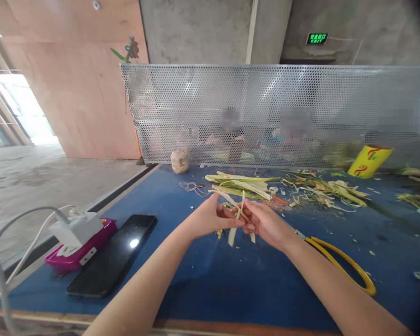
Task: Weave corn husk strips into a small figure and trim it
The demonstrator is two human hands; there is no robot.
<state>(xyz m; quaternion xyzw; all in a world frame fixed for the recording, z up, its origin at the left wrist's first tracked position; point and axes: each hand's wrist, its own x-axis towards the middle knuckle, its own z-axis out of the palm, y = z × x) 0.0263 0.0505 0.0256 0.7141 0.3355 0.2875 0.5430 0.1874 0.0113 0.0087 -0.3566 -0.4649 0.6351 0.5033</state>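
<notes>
Both my hands meet above the blue table (pixel 203 280), fingers pinched on thin pale leaf strips (pixel 235 211) that cross between them and hang down. My left hand (pixel 210 217) is closed on the strips from the left. My right hand (pixel 262 221) is closed on them from the right. Just beyond the hands lies a pile of green and pale leaves (pixel 241 184).
Yellow-handled scissors (pixel 346 266) lie right of my right arm. A black phone (pixel 114 254) and a pink box with a white charger (pixel 79 240) sit at left. A twine ball (pixel 179 161), leaf scraps (pixel 325 191) and a yellow cylinder (pixel 369 161) stand before a perforated metal screen (pixel 283 112).
</notes>
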